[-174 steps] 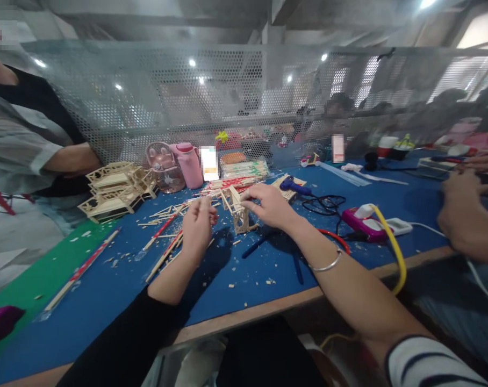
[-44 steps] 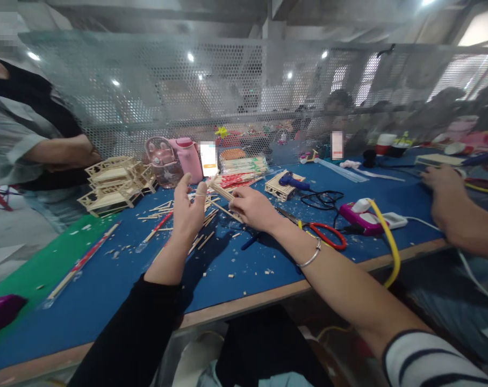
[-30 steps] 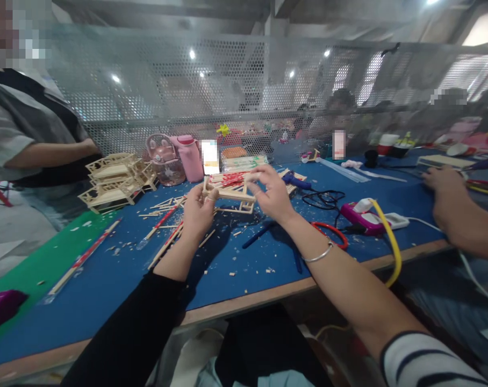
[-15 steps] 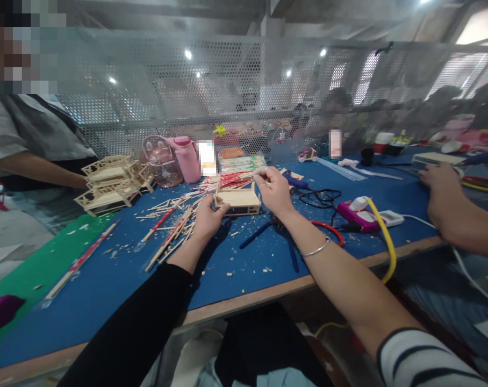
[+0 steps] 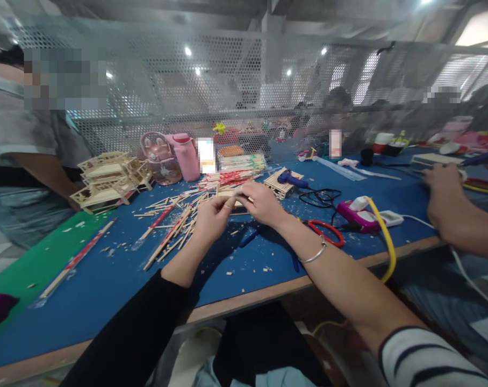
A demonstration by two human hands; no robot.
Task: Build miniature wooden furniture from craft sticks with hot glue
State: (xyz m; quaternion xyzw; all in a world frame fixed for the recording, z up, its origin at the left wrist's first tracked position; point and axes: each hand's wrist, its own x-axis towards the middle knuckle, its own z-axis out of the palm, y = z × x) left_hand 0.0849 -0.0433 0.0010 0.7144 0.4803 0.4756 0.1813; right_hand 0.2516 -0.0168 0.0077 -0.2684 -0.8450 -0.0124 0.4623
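Note:
My left hand (image 5: 213, 217) and my right hand (image 5: 262, 201) meet above a small wooden stick frame (image 5: 227, 191), covering most of it. The fingers of both are pinched together with the tips nearly touching; whatever is between them is too small and hidden to name. Left of my hands lies a pile of loose wooden sticks (image 5: 175, 226). A blue glue gun (image 5: 291, 178) rests on another small stick-built piece (image 5: 278, 185) beyond my right hand. Pliers with red and blue handles (image 5: 327, 232) lie partly under my right forearm.
A tiered stick model (image 5: 110, 180) stands at the back left beside a pink bottle (image 5: 185, 156). A purple power strip (image 5: 359, 217) with a yellow cable is on the right. One person stands at the left; another person's hand (image 5: 445, 183) works at the right.
My right hand has moved left and down to my left hand, uncovering the glue gun and the piece under it. My left hand has lifted slightly. The person at the left has shifted.

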